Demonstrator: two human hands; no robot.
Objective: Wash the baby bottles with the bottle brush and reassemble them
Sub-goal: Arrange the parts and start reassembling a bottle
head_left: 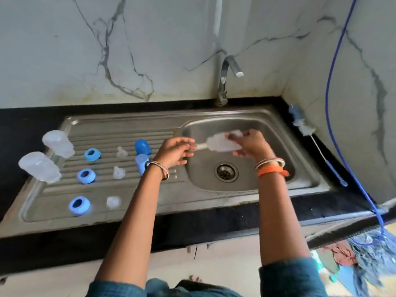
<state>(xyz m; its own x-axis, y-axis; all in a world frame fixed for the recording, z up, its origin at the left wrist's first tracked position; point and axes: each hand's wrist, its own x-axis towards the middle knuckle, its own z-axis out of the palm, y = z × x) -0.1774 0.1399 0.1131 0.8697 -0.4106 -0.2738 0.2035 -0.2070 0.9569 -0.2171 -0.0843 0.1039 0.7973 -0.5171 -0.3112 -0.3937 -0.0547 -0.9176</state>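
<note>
- The right hand (249,144) curls round a clear bottle (222,143) lying sideways over the sink (246,181) basin; wet plastic could slip and drop in.
- The left hand (176,152) holds a white brush handle (200,146) at the bottle's mouth with loosely bent fingers (motion blur hides how firmly); a weak hold could let the brush twist free.
- Rings, nipples and caps on the drainboard (53,194) sit near the left forearm, so a sweep could scatter them.

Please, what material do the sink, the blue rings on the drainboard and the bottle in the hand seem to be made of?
Sink: likely stainless steel, brushed grey with soft reflections.
Blue rings: probably hard plastic, opaque with even colour and a slight sheen.
Bottle, held by the right hand: seemingly translucent plastic, cloudy white; motion blur leaves it uncertain.
</note>
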